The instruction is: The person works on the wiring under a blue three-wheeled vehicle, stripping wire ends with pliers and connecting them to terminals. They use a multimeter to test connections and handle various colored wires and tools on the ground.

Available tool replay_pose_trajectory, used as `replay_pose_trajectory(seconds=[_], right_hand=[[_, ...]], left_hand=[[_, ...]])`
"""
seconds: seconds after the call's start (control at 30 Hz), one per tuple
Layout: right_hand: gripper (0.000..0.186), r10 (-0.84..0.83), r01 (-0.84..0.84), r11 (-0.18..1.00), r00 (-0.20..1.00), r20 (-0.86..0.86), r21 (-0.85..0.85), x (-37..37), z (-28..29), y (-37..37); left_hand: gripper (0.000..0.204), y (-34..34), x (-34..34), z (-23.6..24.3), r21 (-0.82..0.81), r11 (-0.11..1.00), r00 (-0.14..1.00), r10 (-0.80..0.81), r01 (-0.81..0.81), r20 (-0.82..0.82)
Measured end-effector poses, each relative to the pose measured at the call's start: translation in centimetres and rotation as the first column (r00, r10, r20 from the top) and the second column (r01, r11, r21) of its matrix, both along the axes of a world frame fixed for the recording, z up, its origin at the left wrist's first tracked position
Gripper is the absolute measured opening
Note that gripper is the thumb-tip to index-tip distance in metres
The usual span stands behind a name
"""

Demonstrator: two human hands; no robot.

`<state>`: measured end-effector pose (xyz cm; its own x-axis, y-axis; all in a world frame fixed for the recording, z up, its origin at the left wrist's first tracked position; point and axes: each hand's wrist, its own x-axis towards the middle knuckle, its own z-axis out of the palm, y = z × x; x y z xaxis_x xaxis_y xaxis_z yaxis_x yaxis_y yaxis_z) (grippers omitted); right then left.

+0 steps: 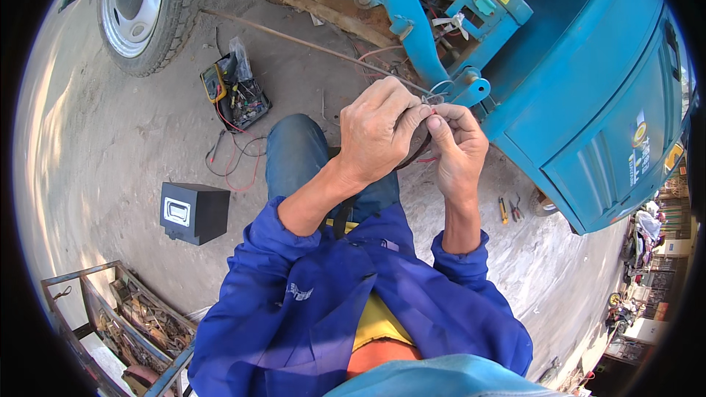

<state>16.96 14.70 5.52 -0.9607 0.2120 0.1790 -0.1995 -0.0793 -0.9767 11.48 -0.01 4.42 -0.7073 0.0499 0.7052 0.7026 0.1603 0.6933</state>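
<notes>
In front of my knees, my left hand (376, 131) and my right hand (460, 148) meet, fingertips pinched together. Between them is a thin electrical wire with a small red part showing at the fingertips. A dark cable (421, 151) curves down below the pinch, between the two hands. Just beyond the fingers, thin pale wire (441, 87) loops near the end of a blue metal bracket (471, 90) on the vehicle. My fingers cover the exact spot where the wires come together.
A blue vehicle cab (588, 95) stands tilted at right, with a wheel (136, 4) at upper left. On the concrete lie a tool box (250, 103) with a yellow multimeter (214, 82), a black box (209, 213) and pliers (515, 209). A metal-framed cart (103, 309) holds scrap at lower left.
</notes>
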Motion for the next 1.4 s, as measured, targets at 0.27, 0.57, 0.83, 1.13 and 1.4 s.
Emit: replay_pose_trajectory(seconds=[0.27, 0.57, 0.83, 1.13, 1.4], right_hand=[[0.015, 0.039, -0.012, 0.927, 0.997, 0.065, -0.374, 1.3, -0.9, -0.7], [0.014, -0.041, 0.076, 0.921, 0.994, 0.097, -0.383, 3.2, -3.1, 1.7], [0.014, -0.11, 0.132, 0.922, 0.991, 0.08, -0.365, 4.6, -4.0, 3.5], [0.014, -0.102, 0.123, 0.93, 0.992, 0.078, -0.347, 5.2, -4.6, 4.1], [0.013, -0.108, 0.139, 0.938, 0.987, 0.115, -0.317, 4.7, -4.5, 3.7]], left_hand=[[0.017, 0.3, 1.1, -0.6, -0.157, 0.979, 0.948, 0.075, -0.129, -0.31], [0.023, 0.1, 0.3, -6.1, -0.311, 0.95, 0.973, -0.063, -0.009, -0.221], [0.048, -0.2, -4.9, -13.8, 0.365, 0.931, 0.495, -0.317, -0.001, 0.809], [0.028, 0.3, -11.0, -16.7, 0.593, 0.803, 0.556, -0.521, 0.062, 0.647], [0.023, -0.9, -8.4, -13.3, 0.16, 0.985, 0.826, -0.031, -0.072, 0.563]])
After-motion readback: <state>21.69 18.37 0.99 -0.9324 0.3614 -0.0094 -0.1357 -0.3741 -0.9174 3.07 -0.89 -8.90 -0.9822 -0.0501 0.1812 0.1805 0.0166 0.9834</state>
